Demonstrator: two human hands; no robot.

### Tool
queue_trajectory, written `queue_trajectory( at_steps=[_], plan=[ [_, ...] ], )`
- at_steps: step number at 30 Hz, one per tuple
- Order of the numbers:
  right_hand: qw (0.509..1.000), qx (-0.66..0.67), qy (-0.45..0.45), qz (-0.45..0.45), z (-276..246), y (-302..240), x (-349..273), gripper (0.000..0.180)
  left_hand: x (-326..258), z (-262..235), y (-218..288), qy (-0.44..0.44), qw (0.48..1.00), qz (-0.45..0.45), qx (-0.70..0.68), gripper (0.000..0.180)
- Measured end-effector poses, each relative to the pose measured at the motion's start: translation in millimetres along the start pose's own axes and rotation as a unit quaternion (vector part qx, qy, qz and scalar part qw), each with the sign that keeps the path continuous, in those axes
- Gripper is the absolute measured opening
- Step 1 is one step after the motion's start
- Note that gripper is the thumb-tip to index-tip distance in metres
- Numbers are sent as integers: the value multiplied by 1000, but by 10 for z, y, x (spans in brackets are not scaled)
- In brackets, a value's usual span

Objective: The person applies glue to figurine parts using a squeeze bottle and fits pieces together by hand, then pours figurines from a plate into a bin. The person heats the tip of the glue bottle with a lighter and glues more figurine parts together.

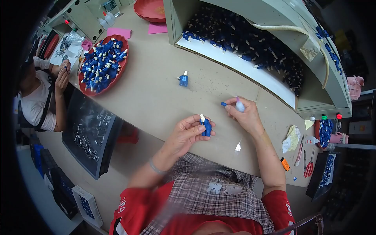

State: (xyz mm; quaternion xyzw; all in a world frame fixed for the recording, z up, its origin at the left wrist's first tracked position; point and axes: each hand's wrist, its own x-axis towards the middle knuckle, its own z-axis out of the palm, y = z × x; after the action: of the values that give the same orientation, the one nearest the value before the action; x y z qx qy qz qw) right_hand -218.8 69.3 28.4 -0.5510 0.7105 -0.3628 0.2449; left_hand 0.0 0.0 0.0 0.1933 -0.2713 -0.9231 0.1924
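My left hand (183, 135) pinches a small blue figurine (207, 128) with a cream top, held upright just above the table. To its right, my right hand (250, 116) is closed round a small whitish squeeze bottle (240, 106) with a purple tip. The same fingers also hold a small blue piece (223, 104), which sticks out to the left, apart from the figurine. Beyond both hands, another blue figurine (183, 80) with a cream top stands alone on the table (152, 90).
A red scalloped tray (124, 66) heaped with blue and cream figurines sits at the left, near a co-worker (41, 94). At the back right, a pale cabinet (172, 23) holds many more. Red-handled pliers (309, 169), an orange tool (285, 164) and a crumpled cloth (291, 139) lie at right.
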Motion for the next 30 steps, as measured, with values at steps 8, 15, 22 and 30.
queue_trajectory(
  at_steps=[8,15,22,30],
  plan=[
    [856,474,-25,207,-16,-252,-376,15,-48,102,-8,-20,1000,-11,1,24],
    [806,547,-51,219,-35,-229,-581,16,-73,182,-76,-29,999,-11,23,24],
    [759,605,-55,236,-8,-212,-721,14,-110,242,-118,-28,997,0,71,24],
    [717,653,-64,235,29,-207,-807,10,-145,340,-135,-22,991,19,128,25]
  ],
)
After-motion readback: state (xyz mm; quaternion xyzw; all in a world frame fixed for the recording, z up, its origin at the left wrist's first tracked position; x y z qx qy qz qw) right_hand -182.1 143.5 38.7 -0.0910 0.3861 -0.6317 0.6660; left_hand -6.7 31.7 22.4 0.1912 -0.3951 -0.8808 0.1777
